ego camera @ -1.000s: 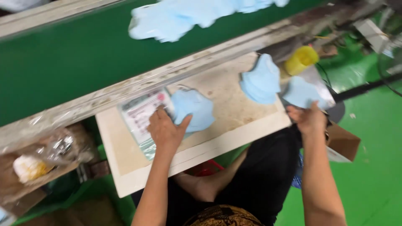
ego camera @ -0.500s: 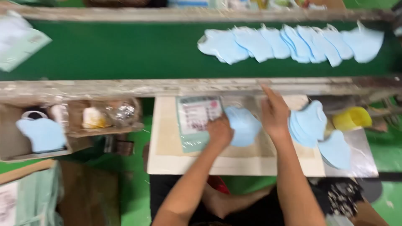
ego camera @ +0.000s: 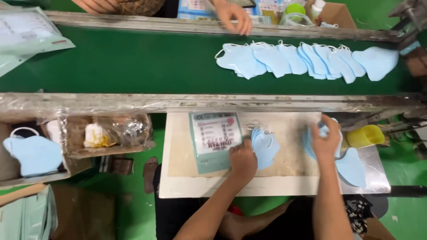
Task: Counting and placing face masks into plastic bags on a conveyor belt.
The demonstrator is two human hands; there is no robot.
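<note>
A pale tabletop [ego camera: 187,178] is seen in the lower middle of the frame, just below a green belt [ego camera: 133,62]; the left hand [ego camera: 242,161] is laid on it with fingers curled, its fingertips pressed on the lower left edge of a light blue mask [ego camera: 266,147]; whether the mask is pinched cannot be told. A printed pouch [ego camera: 215,140] lies flat just left of that hand, touching it at its right edge. The right hand [ego camera: 326,140] is set at the right of the tabletop, fingers bent over a stack of masks [ego camera: 308,142], which is partly hidden by it; another mask [ego camera: 351,166] lies below and right of it, and a yellow cup [ego camera: 364,136] stands just beyond. A row of masks [ego camera: 307,58] is spread overlapping across the upper right of the belt; another person's hand [ego camera: 234,15] rests at the belt's far rim, upper middle. At the left, a single mask [ego camera: 33,153] sits in a cardboard box [ego camera: 71,166].
</note>
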